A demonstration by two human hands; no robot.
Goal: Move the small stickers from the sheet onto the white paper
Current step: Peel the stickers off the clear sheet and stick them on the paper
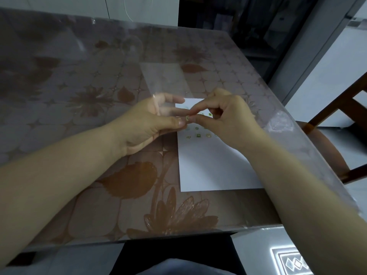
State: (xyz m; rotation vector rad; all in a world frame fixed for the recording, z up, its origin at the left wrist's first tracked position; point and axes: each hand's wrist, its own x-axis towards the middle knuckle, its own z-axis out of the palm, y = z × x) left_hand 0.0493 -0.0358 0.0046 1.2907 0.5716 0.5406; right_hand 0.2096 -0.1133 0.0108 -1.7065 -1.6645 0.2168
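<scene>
One small sticker [187, 117] looks pinched by the right hand [228, 120], right at the clear sheet [164, 82] edge that the left hand [147, 124] grips, white paper [210, 167] just below the grip; peel slow, sheet steady, land it beside the placed stickers [198, 135].

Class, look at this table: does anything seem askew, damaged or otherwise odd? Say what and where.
The clear plastic table cover looks crumpled and whitish at the table's right edge, just beyond the right hand. The white paper sheet lies flat, with small green stickers in loose rows.
</scene>
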